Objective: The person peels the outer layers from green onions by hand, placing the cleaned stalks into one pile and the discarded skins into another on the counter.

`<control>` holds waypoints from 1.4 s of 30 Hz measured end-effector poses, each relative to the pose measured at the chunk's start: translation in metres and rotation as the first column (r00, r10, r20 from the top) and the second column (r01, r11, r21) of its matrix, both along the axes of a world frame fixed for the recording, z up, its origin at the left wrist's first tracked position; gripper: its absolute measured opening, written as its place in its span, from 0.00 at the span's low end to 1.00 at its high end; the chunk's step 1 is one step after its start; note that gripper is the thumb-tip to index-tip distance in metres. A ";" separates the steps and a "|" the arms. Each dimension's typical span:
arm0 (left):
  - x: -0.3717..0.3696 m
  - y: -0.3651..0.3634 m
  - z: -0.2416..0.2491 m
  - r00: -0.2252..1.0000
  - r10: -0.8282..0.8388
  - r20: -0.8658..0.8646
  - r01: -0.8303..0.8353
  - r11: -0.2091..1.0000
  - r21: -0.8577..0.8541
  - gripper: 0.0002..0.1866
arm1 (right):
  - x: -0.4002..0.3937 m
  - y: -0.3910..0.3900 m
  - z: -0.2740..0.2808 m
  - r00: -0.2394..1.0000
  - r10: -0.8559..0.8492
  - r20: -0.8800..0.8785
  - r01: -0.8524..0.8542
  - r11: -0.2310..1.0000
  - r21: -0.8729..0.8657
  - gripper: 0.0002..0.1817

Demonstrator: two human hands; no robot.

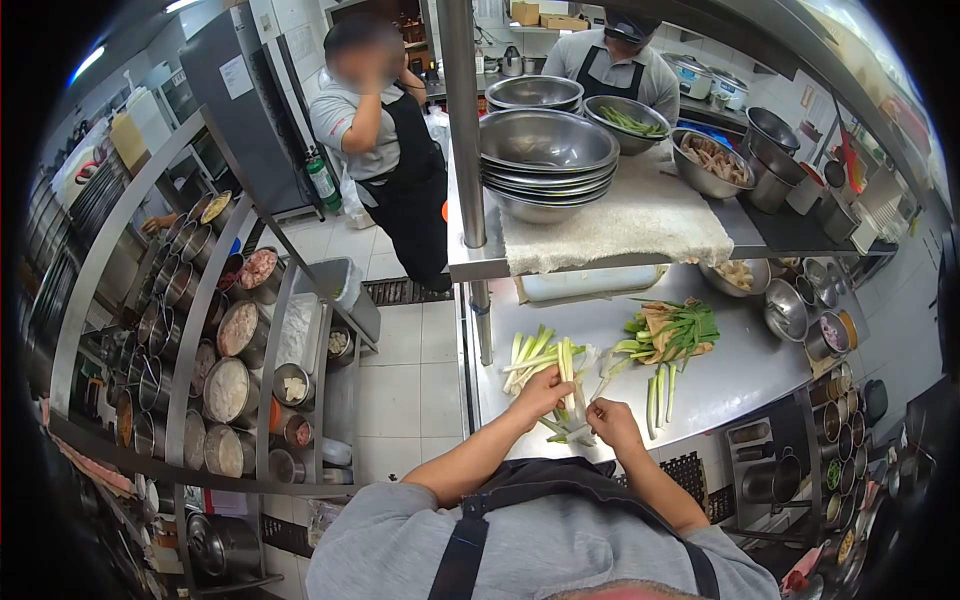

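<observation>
My left hand [538,396] is closed around several pale leek stalks [567,362] just above the steel table [745,365]. Close beside it, my right hand [613,423] has its fingers pinched together at the lower end of the stalks; a thin pale strip seems to be between them, too small to make out. Trimmed white and light-green stalks [527,360] lie in a pile left of my left hand. Farther right sits a heap of dark green leaves [695,328] with brown, withered pieces. Below that heap, a few green stalks [661,396] lie side by side.
Over the table's far side runs a shelf with stacked steel bowls [550,145], a bowl of green vegetables [627,122] and a towel [620,235]. Two co-workers stand beyond. A rack of filled pots [238,330] stands left; small bowls [787,310] crowd the table's right end.
</observation>
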State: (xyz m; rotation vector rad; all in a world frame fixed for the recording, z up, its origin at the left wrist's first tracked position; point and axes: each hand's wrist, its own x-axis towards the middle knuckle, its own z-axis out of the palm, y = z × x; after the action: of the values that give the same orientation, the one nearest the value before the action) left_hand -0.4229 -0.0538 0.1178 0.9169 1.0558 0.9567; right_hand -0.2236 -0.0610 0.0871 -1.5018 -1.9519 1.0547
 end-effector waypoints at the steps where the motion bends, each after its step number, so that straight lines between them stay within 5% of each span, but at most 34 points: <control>1: 0.000 0.001 -0.002 1.000 -0.003 -0.003 0.003 1.000 0.001 0.16 | -0.001 0.000 0.002 1.000 -0.018 -0.018 0.018 0.999 -0.030 0.08; 14: -0.002 0.003 -0.011 0.998 -0.040 -0.039 0.040 0.999 -0.004 0.15 | -0.002 -0.001 0.008 0.997 0.039 -0.059 -0.038 0.999 0.020 0.13; 18: 0.001 0.001 -0.014 0.999 -0.003 -0.034 0.004 1.000 0.021 0.14 | -0.005 -0.001 0.023 0.976 -0.049 -0.214 0.038 0.998 -0.052 0.14; 24: 0.003 -0.003 -0.017 0.885 -0.307 -0.349 0.315 0.948 -0.036 0.08 | -0.007 0.001 0.035 0.887 -0.170 -0.430 0.081 0.973 -0.217 0.13; 27: 0.003 -0.005 -0.008 0.828 -0.463 -0.317 0.491 0.871 0.011 0.08 | -0.005 0.000 0.038 0.809 -0.225 -0.544 0.025 0.936 -0.350 0.11; 32: 0.004 -0.006 -0.001 0.836 -0.477 -0.272 0.507 0.861 0.046 0.09 | -0.003 0.000 0.042 0.699 -0.296 -0.651 0.031 0.922 -0.385 0.09; 35: 0.004 -0.009 0.008 0.911 -0.405 -0.075 0.405 0.914 -0.019 0.13 | 0.003 0.009 0.051 0.660 -0.312 -0.684 0.122 0.942 -0.312 0.08; 42: 0.004 -0.004 0.010 0.936 -0.330 -0.120 0.335 0.942 0.023 0.16 | -0.003 0.006 0.067 0.805 -0.145 -0.575 0.029 0.978 -0.206 0.09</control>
State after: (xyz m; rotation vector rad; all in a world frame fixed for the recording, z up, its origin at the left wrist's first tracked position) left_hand -0.4186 -0.0577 0.1277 1.1560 0.9389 0.6520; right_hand -0.2270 -0.0545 0.1537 -1.1419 -1.3616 1.4824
